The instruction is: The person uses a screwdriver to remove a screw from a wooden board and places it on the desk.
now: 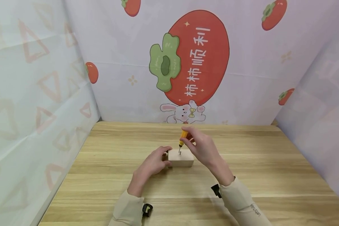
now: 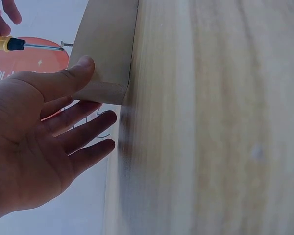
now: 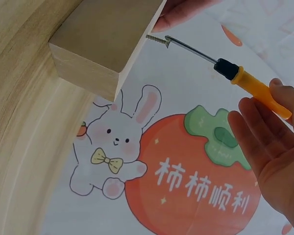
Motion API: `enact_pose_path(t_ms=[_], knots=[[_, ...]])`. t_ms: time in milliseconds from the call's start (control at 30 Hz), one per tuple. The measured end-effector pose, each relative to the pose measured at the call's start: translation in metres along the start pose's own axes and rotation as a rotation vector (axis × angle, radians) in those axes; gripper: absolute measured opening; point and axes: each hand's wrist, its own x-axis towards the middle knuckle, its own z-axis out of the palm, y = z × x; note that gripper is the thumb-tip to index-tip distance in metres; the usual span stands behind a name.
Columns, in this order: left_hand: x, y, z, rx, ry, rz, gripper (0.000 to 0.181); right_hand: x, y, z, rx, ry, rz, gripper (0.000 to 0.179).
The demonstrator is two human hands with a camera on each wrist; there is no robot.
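A pale wooden block (image 1: 180, 163) lies on the table, with a screw (image 3: 157, 39) standing partly out of its upper face. My left hand (image 1: 153, 161) holds the block's left end, thumb on the near side; in the left wrist view its other fingers spread beyond the end. In my right hand (image 1: 205, 150) is a yellow-handled screwdriver (image 3: 257, 90), pinched by the handle above the block. The shaft slants down, and its tip is at the screw's head; whether it sits in the slot I cannot tell.
The wood-grain table (image 1: 101, 188) extends around the block on every side. Behind it hangs a white printed cloth (image 1: 124, 97) with a large red persimmon and a rabbit. Patterned cloth walls (image 1: 39, 94) close off the left and right.
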Motion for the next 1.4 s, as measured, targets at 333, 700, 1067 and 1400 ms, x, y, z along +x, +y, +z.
enact_pose_path(t_ms=[333, 700, 1067, 1400], knots=[[0.0, 0.0, 0.001, 0.002, 0.007, -0.015, 0.052, 0.0, 0.0, -0.005, -0.003, 0.014, 0.042, 0.048], [0.001, -0.003, 0.001, -0.021, 0.0, -0.051, 0.055, 0.003, 0.002, 0.003, 0.076, 0.086, 0.05, 0.038], [0.001, -0.002, -0.001, -0.024, -0.001, -0.04, 0.055, 0.007, 0.003, 0.001, 0.295, 0.07, 0.088, 0.027], [0.002, -0.002, 0.001, -0.024, -0.002, -0.03, 0.055, 0.007, 0.022, -0.004, 0.453, -0.028, 0.152, 0.026]])
